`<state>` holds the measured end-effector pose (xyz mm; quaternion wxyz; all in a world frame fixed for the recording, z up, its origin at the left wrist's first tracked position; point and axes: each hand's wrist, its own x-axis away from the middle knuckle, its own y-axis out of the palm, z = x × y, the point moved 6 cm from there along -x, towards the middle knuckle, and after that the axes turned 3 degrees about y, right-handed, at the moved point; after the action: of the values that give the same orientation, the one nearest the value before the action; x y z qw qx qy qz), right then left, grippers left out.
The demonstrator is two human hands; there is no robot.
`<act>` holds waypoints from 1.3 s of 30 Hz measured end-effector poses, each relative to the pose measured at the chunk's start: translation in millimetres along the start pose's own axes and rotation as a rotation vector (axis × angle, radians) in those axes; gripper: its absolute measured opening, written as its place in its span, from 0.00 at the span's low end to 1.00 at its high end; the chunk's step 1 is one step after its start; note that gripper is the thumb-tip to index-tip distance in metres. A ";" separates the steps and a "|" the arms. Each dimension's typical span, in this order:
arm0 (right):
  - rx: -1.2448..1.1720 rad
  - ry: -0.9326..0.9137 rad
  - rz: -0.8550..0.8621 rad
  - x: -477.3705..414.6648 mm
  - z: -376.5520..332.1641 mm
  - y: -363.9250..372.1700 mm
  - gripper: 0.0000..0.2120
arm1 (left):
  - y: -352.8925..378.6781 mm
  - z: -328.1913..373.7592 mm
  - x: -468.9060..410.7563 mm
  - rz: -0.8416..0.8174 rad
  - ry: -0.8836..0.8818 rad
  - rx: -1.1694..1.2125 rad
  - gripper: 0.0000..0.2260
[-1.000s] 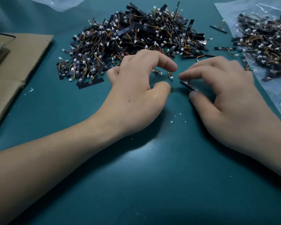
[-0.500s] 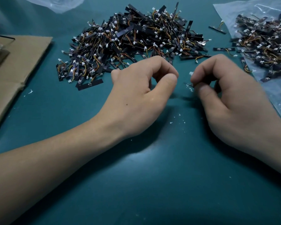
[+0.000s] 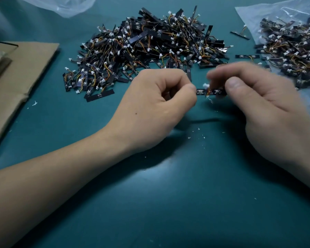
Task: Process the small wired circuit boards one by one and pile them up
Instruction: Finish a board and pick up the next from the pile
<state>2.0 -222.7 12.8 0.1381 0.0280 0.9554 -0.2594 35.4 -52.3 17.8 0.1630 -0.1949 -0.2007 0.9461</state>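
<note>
One circuit board (image 3: pixel 211 91), long axis left to right, slim and black, is pinched endwise by left hand (image 3: pixel 156 108) and right hand (image 3: pixel 261 104)

- The right hand (image 3: pixel 268 104) is blurred, its fingertips smeared, and its forearm runs off the right edge.
- The circuit board (image 3: pixel 210 91) pinched between both hands has each end hidden behind a thumb. Its white connector and wire are too blurred to make out.
- The left hand (image 3: pixel 156 106) curls its fingertips out of sight behind the thumb.
- The right pile of boards (image 3: pixel 293 51) and its plastic sheet (image 3: pixel 254 17) are cut by the right edge.
- The cardboard (image 3: pixel 25 68) is cut by the left edge, and what lies on its far-left part cannot be told.
- White specks (image 3: pixel 188 137) on the table (image 3: pixel 150 203) are too small to identify.
</note>
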 end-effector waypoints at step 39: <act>-0.005 0.084 -0.180 3.0 1.7 7.5 0.12 | 9.7 -3.8 1.5 -0.138 -0.032 -0.025 0.13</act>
<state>0.5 -217.1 6.9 0.0743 -0.0476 0.9596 -0.2671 33.5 -58.9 9.8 0.2222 -0.1674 -0.2283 0.9330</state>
